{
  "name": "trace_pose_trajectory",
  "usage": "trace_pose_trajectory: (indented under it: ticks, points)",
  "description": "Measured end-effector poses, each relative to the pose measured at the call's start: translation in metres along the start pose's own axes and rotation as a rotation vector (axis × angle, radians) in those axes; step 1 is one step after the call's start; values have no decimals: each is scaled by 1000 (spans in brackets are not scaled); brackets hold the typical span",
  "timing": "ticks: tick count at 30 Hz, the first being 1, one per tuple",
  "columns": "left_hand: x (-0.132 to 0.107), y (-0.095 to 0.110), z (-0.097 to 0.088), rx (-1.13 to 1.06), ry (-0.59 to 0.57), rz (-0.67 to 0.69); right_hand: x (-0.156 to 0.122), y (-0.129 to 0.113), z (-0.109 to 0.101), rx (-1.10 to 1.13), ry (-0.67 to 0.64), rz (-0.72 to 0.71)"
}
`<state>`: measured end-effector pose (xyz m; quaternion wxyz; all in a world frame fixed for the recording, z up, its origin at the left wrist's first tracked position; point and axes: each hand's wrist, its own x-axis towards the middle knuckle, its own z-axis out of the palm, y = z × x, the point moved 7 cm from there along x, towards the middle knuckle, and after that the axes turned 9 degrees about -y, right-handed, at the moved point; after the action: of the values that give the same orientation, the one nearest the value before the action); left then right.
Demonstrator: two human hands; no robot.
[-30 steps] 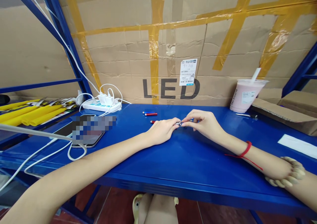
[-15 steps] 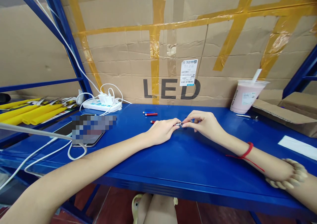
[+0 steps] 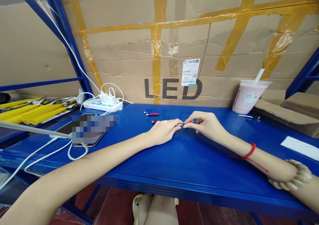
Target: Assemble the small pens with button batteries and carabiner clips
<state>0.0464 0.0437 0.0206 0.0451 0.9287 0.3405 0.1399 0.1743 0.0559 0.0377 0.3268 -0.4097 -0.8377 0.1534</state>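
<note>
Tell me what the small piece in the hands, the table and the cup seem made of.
Piece: probably metal, shiny, judging by its silvery glint, though it's partly hidden. Table: likely painted metal; its glossy blue surface shows soft reflections. Cup: probably smooth, clear plastic; its rim looks see-through.

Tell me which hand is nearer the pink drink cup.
Right. The right hand, pinching the small shiny piece, is left of the pink drink cup and closer to the camera; the left hand, holding that piece too, is farther left.

Cardboard (image 3: 129, 62) "LED", cup (image 3: 242, 102) probably "TEA"
</note>
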Motion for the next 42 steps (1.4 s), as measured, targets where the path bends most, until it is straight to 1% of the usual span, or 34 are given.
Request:
trace_pose_trajectory:
  ticks: [6, 20, 36, 42]
  points:
    - [0, 1, 1, -3, -8, 13, 0, 2, 2, -1, -24, 25]
    - [1, 1, 0, -3, -17, 13, 0, 0, 2, -3, -23, 42]
    - [-1, 2, -2, -15, -34, -6, 0, -1, 3, -7, -34, 32]
    - [-1, 2, -3, -23, -27, 5, -1, -4, 1, 37, -36, 11]
